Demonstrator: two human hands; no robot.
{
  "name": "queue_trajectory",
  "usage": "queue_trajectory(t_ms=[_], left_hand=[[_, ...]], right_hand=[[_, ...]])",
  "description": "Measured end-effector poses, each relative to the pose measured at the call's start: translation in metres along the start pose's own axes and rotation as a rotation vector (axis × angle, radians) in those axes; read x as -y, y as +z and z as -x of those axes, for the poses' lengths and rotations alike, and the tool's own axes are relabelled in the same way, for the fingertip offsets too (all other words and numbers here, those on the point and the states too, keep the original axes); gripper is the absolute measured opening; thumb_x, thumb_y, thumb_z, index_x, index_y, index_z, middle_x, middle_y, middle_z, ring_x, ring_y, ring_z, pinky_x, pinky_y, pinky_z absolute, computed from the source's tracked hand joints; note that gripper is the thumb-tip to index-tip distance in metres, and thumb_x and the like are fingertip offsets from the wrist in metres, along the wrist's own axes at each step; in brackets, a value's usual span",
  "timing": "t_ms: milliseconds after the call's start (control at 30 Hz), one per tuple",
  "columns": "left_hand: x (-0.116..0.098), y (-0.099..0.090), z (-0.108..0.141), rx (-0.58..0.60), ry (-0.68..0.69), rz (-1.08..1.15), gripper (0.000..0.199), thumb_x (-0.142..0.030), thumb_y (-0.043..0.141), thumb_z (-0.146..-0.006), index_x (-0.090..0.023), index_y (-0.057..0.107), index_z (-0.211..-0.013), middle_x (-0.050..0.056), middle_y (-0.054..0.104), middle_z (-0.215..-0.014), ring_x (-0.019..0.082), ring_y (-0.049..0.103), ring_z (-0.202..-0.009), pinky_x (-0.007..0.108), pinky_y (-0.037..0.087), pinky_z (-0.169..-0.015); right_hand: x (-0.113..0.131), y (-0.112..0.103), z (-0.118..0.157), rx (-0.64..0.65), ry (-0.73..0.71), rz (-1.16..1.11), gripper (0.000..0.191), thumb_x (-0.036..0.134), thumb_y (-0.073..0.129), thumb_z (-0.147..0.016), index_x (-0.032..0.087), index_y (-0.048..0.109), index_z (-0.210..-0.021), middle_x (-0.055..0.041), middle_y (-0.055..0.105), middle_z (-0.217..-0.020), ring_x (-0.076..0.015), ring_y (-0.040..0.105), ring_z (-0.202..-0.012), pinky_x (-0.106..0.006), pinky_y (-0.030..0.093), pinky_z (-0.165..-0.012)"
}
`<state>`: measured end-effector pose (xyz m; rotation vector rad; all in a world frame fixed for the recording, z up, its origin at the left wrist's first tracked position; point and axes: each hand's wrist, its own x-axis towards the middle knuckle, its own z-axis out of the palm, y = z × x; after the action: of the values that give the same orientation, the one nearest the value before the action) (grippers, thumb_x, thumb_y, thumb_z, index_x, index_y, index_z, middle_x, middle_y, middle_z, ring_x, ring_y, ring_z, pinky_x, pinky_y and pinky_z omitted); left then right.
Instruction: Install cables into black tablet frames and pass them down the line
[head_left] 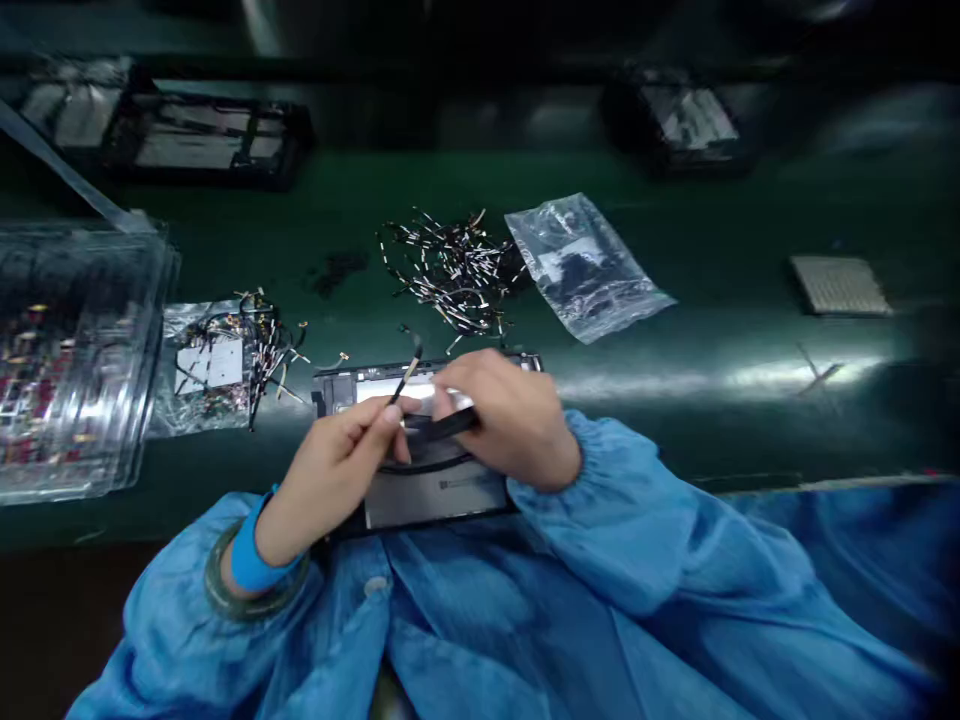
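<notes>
Head view, the only one. Open device (435, 500) lies in front of me at the near edge of the green surface (720, 240), silver panels facing up, both my hands over it. Left hand (341, 465): thumb and forefinger nearly closed, pinching a short black cable (407, 376) that bears a pale band; its free end points up and away from me, past the device's far edge. Right hand (517, 415): fingers curled mostly closed round a dark strip (450, 425) (blurred, so I cannot tell what it is, nor whether the fingertips pinch anything else). A thin dark lead (424, 467) runs across the panel just below.

On doing it well: I judge a light pinch is best, near the band, the cable's tip left free and the bend gentle. Better to steady the left fingertips low over the device and let the right do the fine work, the strip clear of that lead.

Around me: a tangle of cables (465, 270) beyond the device, a clear bag (589, 265) just beside it to the right; more cables (270, 345) on the left, by another bag (214, 365), next to the stacked clear trays (75, 370).
</notes>
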<state>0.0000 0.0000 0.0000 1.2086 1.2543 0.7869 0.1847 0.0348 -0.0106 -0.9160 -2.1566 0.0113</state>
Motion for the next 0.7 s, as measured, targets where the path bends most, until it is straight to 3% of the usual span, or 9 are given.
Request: queue_trajectory(t_ms=[133, 300, 433, 533, 567, 633, 700], left_hand=[[0.004, -0.001, 0.002, -0.013, -0.038, 0.322, 0.029, -0.042, 0.058, -0.086, -0.018, 0.07, -0.098, -0.001, 0.054, -0.061, 0.009, 0.043, -0.05, 0.024, 0.035, -0.05], [0.001, 0.005, 0.002, 0.001, -0.054, 0.445, 0.024, -0.038, 0.064, -0.083, -0.018, 0.073, -0.092, 0.0, 0.056, -0.062, 0.01, 0.05, -0.058, 0.022, 0.039, -0.054], [0.004, 0.009, 0.002, 0.018, 0.012, 0.278, 0.027, -0.041, 0.061, -0.085, -0.019, 0.073, -0.095, 0.001, 0.062, -0.067, 0.011, 0.056, -0.064, 0.022, 0.044, -0.057], [0.007, 0.011, 0.003, 0.08, 0.059, 0.07, 0.031, -0.042, 0.055, -0.089, -0.017, 0.072, -0.096, 0.005, 0.068, -0.076, 0.015, 0.062, -0.07, 0.024, 0.048, -0.058], [0.007, 0.012, 0.003, 0.023, 0.099, 0.0, 0.03, -0.041, 0.055, -0.089, -0.017, 0.071, -0.096, 0.006, 0.069, -0.082, 0.016, 0.064, -0.074, 0.025, 0.051, -0.06], [0.008, 0.014, 0.004, -0.218, 0.23, -0.117, 0.024, -0.037, 0.058, -0.087, -0.018, 0.069, -0.096, 0.007, 0.068, -0.095, 0.016, 0.065, -0.082, 0.028, 0.054, -0.069], [0.008, 0.015, 0.004, -0.483, 0.387, -0.21, 0.017, -0.031, 0.063, -0.085, -0.019, 0.067, -0.095, 0.005, 0.065, -0.101, 0.015, 0.065, -0.087, 0.029, 0.055, -0.077]], right_hand=[[0.001, -0.006, 0.007, -0.035, 0.118, -0.049, 0.01, 0.016, 0.053, -0.086, 0.018, 0.059, -0.078, -0.0018, 0.067, -0.075, -0.0112, 0.063, -0.072, -0.021, 0.047, -0.064], [0.007, 0.0, 0.009, 0.105, 0.096, -0.211, 0.017, 0.022, 0.052, -0.089, 0.017, 0.062, -0.076, -0.0022, 0.066, -0.071, -0.0125, 0.064, -0.069, -0.023, 0.049, -0.064], [0.009, 0.001, -0.007, 0.066, 0.414, -0.519, 0.018, 0.031, 0.06, -0.086, 0.015, 0.066, -0.094, -0.0041, 0.072, -0.085, -0.0119, 0.066, -0.075, -0.023, 0.051, -0.066], [0.01, 0.001, -0.019, 0.11, 0.656, -0.716, 0.025, 0.039, 0.058, -0.086, 0.016, 0.067, -0.093, -0.0009, 0.071, -0.078, -0.0095, 0.062, -0.06, -0.021, 0.048, -0.054], [0.012, 0.002, -0.02, 0.103, 0.687, -0.724, 0.024, 0.039, 0.057, -0.087, 0.016, 0.067, -0.087, 0.0008, 0.069, -0.072, -0.0084, 0.059, -0.055, -0.021, 0.046, -0.051], [0.014, 0.004, -0.02, 0.037, 0.657, -0.626, 0.022, 0.034, 0.056, -0.088, 0.017, 0.065, -0.078, 0.0027, 0.065, -0.065, -0.0074, 0.056, -0.052, -0.02, 0.043, -0.05], [0.017, 0.007, -0.016, -0.053, 0.477, -0.434, 0.017, 0.027, 0.055, -0.088, 0.017, 0.064, -0.076, 0.0023, 0.066, -0.066, -0.0078, 0.058, -0.058, -0.02, 0.045, -0.055]])
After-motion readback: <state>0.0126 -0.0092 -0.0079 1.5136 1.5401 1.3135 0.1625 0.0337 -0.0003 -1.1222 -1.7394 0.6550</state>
